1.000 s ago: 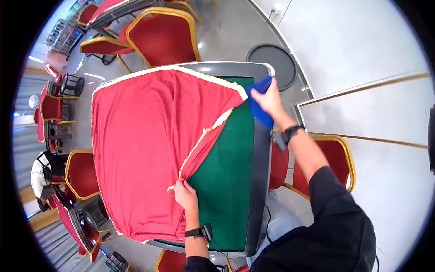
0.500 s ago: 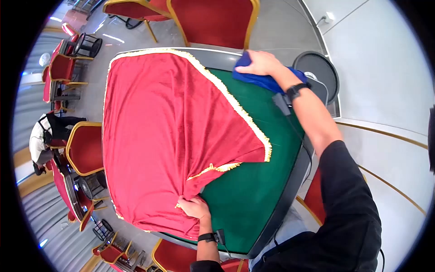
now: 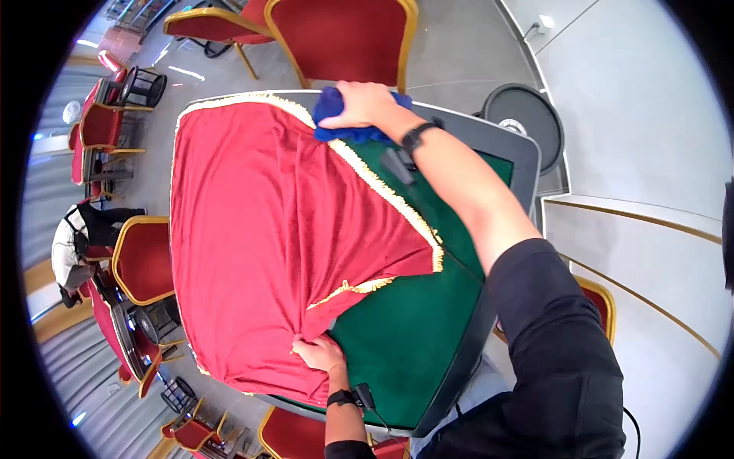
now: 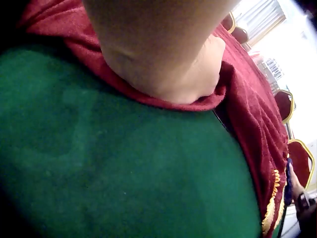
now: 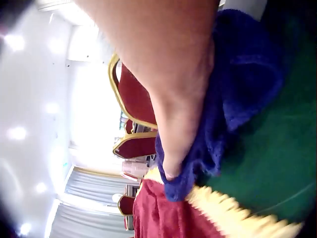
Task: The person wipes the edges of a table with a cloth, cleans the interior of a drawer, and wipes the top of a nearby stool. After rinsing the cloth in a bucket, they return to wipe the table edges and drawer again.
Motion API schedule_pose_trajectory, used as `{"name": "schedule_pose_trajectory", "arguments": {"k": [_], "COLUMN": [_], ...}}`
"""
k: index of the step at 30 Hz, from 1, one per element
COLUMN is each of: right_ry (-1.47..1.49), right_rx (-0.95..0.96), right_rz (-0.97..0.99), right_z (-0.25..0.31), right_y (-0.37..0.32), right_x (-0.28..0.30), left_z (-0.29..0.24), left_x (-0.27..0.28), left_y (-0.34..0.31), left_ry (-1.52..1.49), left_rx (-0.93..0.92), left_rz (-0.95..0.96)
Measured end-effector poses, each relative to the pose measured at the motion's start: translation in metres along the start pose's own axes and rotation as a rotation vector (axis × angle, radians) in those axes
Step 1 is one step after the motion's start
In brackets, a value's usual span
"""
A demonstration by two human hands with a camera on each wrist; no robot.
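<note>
A red tablecloth (image 3: 237,229) with yellow fringe lies over the left part of a table, its near right part folded back off the green felt top (image 3: 413,329). My left hand (image 3: 319,353) grips a bunched fold of this cloth near the front of the table. At the far edge my right hand (image 3: 363,105) holds a crumpled blue cloth (image 3: 329,107) down on the grey rim, right beside the fringe. In the right wrist view the blue cloth (image 5: 252,74) is wrapped about the fingers, which are mostly hidden. The left fingertips are tucked into the red fabric.
Red chairs with gold frames stand around the table, one (image 3: 344,38) close behind the far edge. A round black tray-like object (image 3: 524,126) is at the far right corner by a white wall (image 3: 634,115). A person (image 3: 76,241) bends over at the left.
My right hand has swept the blue cloth leftward along the far rim from the right corner to the fringe. The tablecloth's far right corner has folded back, while my left hand keeps its grip.
</note>
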State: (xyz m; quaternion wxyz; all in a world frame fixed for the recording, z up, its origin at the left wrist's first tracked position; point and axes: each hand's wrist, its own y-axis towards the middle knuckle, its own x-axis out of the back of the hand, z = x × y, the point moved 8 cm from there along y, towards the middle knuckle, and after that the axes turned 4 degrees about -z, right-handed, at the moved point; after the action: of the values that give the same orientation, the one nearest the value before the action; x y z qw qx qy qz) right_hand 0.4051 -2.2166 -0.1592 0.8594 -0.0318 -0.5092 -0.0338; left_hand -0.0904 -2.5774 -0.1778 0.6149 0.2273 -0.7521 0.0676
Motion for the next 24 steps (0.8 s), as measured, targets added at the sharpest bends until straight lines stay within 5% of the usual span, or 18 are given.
{"name": "schedule_pose_trajectory", "arguments": {"k": [8,10,12,14,16,24], "right_ry": [-0.083,-0.072,0.176,0.648,0.842,0.858], "right_rx": [-0.216,-0.173,-0.315,-0.671,-0.852,-0.982], "right_rz": [-0.035,-0.297,-0.49,-0.608,-0.627,-0.459], "right_z": [-0.174,-0.205,-0.226,-0.248,-0.222,-0.042], "right_y": [-0.223,-0.272,-0.321,-0.374,-0.422,-0.6], "right_x": [0.11,0.119,0.107,0.044,0.0,-0.069], "left_z": [-0.009,-0.009,-0.017,-0.014,-0.017,-0.035], "left_x": [0.006,0.005,0.01,0.01,0.008,0.009], "left_y": [0.001,0.001,0.0,-0.001,0.001,0.006], "left_ry": [0.02,0.017,0.013,0.041,0.06,0.119], "left_rx": [-0.034,-0.048,-0.024,-0.038,-0.061,-0.178], "left_rz": [-0.007,-0.006,0.007,0.012,0.002,0.102]}}
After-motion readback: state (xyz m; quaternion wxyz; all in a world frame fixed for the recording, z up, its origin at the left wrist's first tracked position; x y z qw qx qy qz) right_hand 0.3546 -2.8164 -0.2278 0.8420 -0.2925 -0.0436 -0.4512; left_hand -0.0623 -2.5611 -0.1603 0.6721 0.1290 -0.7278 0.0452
